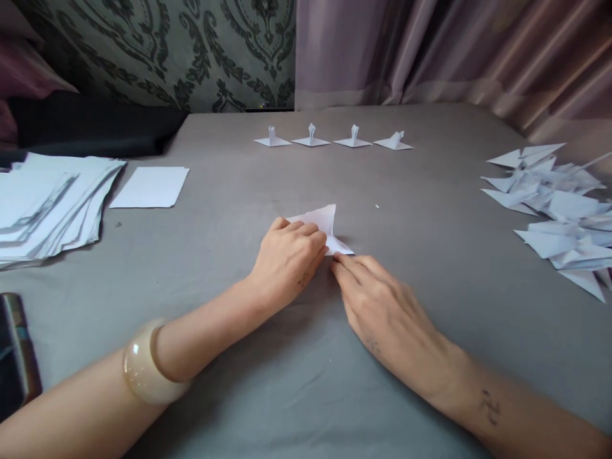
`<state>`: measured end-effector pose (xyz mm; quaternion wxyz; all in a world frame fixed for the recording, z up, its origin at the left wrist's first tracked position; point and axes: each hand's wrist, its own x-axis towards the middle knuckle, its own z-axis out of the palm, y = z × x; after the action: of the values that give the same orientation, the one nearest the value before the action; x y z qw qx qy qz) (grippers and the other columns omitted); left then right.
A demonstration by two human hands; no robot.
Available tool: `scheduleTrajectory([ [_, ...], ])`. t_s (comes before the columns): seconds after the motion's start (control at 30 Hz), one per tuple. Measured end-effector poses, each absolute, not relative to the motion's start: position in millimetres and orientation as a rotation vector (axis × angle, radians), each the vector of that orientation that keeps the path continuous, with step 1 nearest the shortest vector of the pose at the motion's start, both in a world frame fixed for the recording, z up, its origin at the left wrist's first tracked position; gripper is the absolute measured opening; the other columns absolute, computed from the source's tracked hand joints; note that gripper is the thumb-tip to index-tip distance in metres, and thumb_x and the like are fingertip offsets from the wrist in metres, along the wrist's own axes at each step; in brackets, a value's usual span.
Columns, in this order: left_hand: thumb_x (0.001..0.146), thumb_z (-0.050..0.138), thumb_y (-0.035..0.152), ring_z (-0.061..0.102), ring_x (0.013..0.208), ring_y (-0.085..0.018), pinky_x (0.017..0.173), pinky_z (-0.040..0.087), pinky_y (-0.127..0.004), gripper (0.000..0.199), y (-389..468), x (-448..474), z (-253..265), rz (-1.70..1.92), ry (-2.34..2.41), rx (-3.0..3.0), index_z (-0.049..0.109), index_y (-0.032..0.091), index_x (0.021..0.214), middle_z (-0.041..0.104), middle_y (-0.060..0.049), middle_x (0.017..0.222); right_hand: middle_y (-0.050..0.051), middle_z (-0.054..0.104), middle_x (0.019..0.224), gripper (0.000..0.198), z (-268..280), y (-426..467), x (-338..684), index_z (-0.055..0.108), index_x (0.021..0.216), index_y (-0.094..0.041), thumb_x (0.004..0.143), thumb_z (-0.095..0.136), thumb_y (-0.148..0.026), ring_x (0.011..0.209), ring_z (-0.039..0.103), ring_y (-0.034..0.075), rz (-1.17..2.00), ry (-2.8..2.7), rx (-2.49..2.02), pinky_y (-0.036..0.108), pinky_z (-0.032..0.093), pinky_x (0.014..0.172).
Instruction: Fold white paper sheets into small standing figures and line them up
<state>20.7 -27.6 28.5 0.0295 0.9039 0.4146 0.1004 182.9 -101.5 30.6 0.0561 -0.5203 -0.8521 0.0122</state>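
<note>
A partly folded sheet of white paper [325, 220] lies at the middle of the grey cloth surface, one flap standing up and a pointed corner lying flat to the right. My left hand [292, 258] is closed over its left part, fingers curled on the paper and covering much of it. At the near right corner, my right hand [377, 296] touches the paper's edge with its fingertips, the fingers held together. Whether the right fingertips pinch the paper or just press on it is hard to see.
Four white folded paper figures, among them one [354, 137], stand in a row at the back. Many folded papers [564, 204] are heaped at the right. Paper sheets [57, 204], a square stack [150, 187] and a phone [19, 350] lie at the left.
</note>
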Motion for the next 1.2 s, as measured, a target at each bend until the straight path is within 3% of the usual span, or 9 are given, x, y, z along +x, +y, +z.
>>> scheduleTrajectory([
  [0.17, 0.095, 0.040, 0.020, 0.056, 0.070, -0.017, 0.066, 0.029, -0.034, 0.028, -27.2, 20.6, 27.9, 0.322, 1.272, 2.799, 0.059, 0.017, 0.075, 0.062, -0.003, 0.074, 0.014, 0.064, 0.110, 0.027, 32.0, -104.7, 186.5, 0.059, 0.106, -0.014, 0.085, 0.045, -0.004, 0.091, 0.058, 0.025, -0.009, -2.632, -1.614, 0.039, 0.051, 0.080],
  [0.47, 0.095, 0.039, 0.020, 0.057, 0.071, -0.018, 0.066, 0.029, -0.034, 0.028, -27.4, 20.2, 27.9, 0.314, 1.276, 2.799, 0.058, 0.017, 0.074, 0.062, -0.003, 0.074, 0.007, 0.062, 0.079, 0.016, 36.8, -102.4, 186.9, 0.057, 0.080, -0.018, 0.085, 0.048, -0.006, 0.074, 0.057, 0.022, -0.072, -2.494, -1.723, 0.036, 0.047, 0.067],
  [0.67, 0.095, 0.040, 0.022, 0.058, 0.075, -0.019, 0.068, 0.029, -0.035, 0.028, -27.9, 22.1, 29.9, 0.238, 1.311, 2.786, 0.058, 0.017, 0.075, 0.063, -0.003, 0.077, 0.011, 0.065, 0.110, 0.024, 22.6, -88.5, 184.7, 0.062, 0.103, -0.012, 0.091, 0.043, -0.006, 0.103, 0.058, 0.022, 0.004, -2.339, -1.472, 0.033, 0.049, 0.087],
  [0.9, 0.093, 0.048, 0.025, 0.061, 0.086, -0.020, 0.071, 0.035, -0.032, 0.015, -25.4, 15.4, 22.8, 0.446, 1.347, 2.565, 0.060, 0.017, 0.099, 0.066, -0.005, 0.094, 0.014, 0.063, 0.109, 0.029, 20.4, -93.4, 176.9, 0.063, 0.113, -0.008, 0.093, 0.042, -0.014, 0.096, 0.057, 0.025, 0.013, -2.436, -1.570, 0.039, 0.049, 0.084],
  [1.2, 0.085, 0.046, 0.015, 0.063, 0.088, -0.021, 0.074, 0.041, -0.034, 0.019, -22.6, 16.1, 20.2, 0.476, 1.406, 2.462, 0.059, 0.017, 0.098, 0.068, -0.006, 0.095, 0.012, 0.058, 0.103, 0.043, 22.7, -88.6, 177.6, 0.054, 0.131, -0.007, 0.092, 0.044, -0.020, 0.089, 0.051, 0.025, 0.009, -2.524, -1.562, 0.040, 0.047, 0.076],
])
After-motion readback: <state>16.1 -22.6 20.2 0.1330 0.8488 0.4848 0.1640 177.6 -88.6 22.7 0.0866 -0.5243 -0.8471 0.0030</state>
